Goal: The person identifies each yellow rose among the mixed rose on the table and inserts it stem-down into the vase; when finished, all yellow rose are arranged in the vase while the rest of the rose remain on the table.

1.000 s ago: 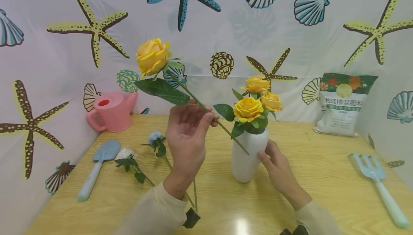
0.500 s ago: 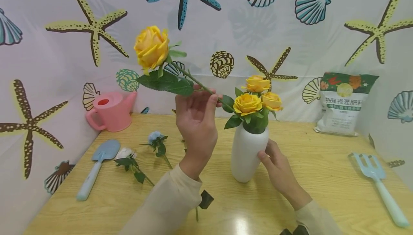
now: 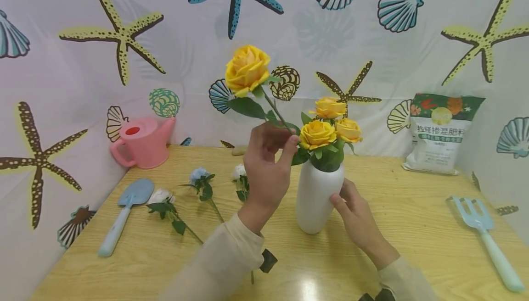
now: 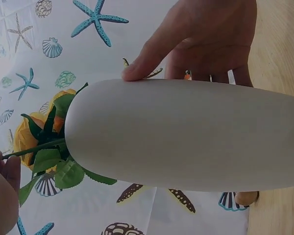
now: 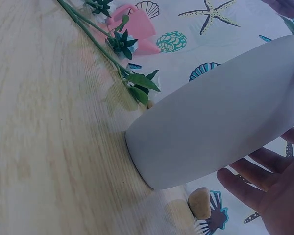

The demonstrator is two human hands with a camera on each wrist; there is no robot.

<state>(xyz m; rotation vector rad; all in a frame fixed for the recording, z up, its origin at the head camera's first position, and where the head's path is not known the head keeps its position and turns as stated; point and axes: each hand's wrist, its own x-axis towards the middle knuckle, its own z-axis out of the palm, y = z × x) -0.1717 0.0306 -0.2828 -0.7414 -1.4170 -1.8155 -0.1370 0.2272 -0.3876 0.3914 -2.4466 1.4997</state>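
Observation:
My left hand [image 3: 267, 172] pinches the stem of a yellow rose [image 3: 248, 70] just left of a white vase [image 3: 316, 200]. This rose leans up and to the left. In the left wrist view its green stem [image 4: 48, 146] runs to the vase mouth, where the lower end is hidden. Several yellow roses [image 3: 317, 136] stand in the vase. On the vase's right side my right hand [image 3: 359, 218] grips it, thumb in front and fingers partly behind. The right wrist view shows those fingers [image 5: 255, 176] along the vase wall, its base on the table.
Left on the table [image 3: 165, 264] lie a white flower [image 3: 162, 197], a blue flower [image 3: 200, 176], another white flower [image 3: 239, 172] and a blue trowel [image 3: 128, 214]. A pink watering can [image 3: 144, 142] stands behind. Rightward are a fertilizer bag [image 3: 440, 136] and a blue hand fork [image 3: 483, 232].
My left hand has moved right with the rose, and its stem has swung steeper; the stem end, earlier in front of the vase, is now hidden at the mouth. The right hand stays put.

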